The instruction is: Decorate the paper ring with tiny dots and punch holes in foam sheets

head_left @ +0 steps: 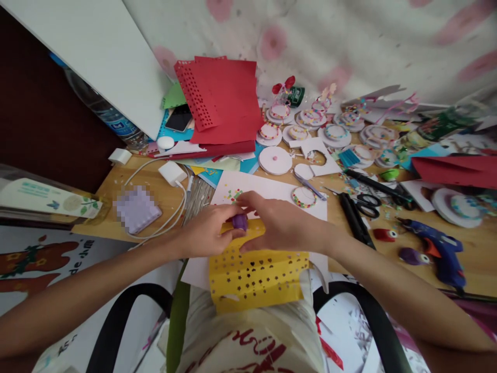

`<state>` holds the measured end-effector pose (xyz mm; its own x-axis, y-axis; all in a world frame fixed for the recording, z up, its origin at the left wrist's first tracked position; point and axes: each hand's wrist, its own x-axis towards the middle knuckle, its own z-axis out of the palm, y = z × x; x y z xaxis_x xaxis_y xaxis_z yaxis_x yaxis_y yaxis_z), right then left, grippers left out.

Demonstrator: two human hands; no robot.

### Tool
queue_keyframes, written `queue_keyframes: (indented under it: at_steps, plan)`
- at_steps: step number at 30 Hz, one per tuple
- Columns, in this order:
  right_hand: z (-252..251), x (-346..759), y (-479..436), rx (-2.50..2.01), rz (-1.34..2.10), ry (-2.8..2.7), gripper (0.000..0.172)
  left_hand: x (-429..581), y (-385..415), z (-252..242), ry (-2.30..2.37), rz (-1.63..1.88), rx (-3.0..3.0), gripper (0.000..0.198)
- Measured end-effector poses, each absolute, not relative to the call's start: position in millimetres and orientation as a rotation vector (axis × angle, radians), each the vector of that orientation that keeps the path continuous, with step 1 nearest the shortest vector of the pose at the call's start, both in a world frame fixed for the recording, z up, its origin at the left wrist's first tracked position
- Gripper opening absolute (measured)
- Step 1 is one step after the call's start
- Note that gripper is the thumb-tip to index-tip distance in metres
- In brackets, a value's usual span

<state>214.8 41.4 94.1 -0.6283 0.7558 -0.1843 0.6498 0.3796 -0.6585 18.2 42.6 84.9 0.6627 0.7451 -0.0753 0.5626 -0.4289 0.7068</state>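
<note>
My left hand (207,230) is closed around a small purple craft punch (239,221), pinching it between thumb and fingers. My right hand (281,225) arches just beside it, thumb apart from the fingers; its fingertips reach over near the left ones, and I cannot tell if they touch the punch. Beneath both hands, a yellow sheet (258,277) with rows of star and heart holes hangs over the table edge towards my lap. Under that lies a white sheet (318,212), with small coloured cut-outs (233,195) and a beaded ring (304,197) on it.
Red punched paper (229,98) is stacked at the back. Several beaded rings on white discs (336,134) stand behind right. Scissors (367,205), a blue glue gun (438,248), and red (384,234) and purple (413,256) punches lie right. A white cable (182,207) runs left.
</note>
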Motion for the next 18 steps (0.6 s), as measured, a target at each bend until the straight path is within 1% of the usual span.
queue_keyframes:
  at_steps: [3,4,6,12,16,18]
  plan:
    - [91.1,203.5,51.2,-1.254,1.05,-2.56,0.034,20.1,47.8,78.8,0.993,0.351,2.162,0.018]
    - [89.5,200.7,54.1,-1.258,1.036,-2.554,0.029,20.5,49.5,76.9,1.004,0.353,2.171,0.019]
    - [86.2,197.8,59.5,-1.276,1.018,-2.521,0.028,21.0,53.2,73.5,1.04,0.352,2.18,0.02]
    - [82.5,211.0,72.9,-1.293,1.012,-2.656,0.036,18.0,68.0,67.4,1.064,0.296,2.112,0.016]
    - [79.5,223.2,74.8,-1.394,0.823,-2.806,0.02,9.8,77.4,63.9,0.998,0.334,1.974,0.023]
    - [75.6,225.7,73.4,-1.399,0.767,-2.819,0.023,4.0,80.5,62.9,0.983,0.375,1.859,0.029]
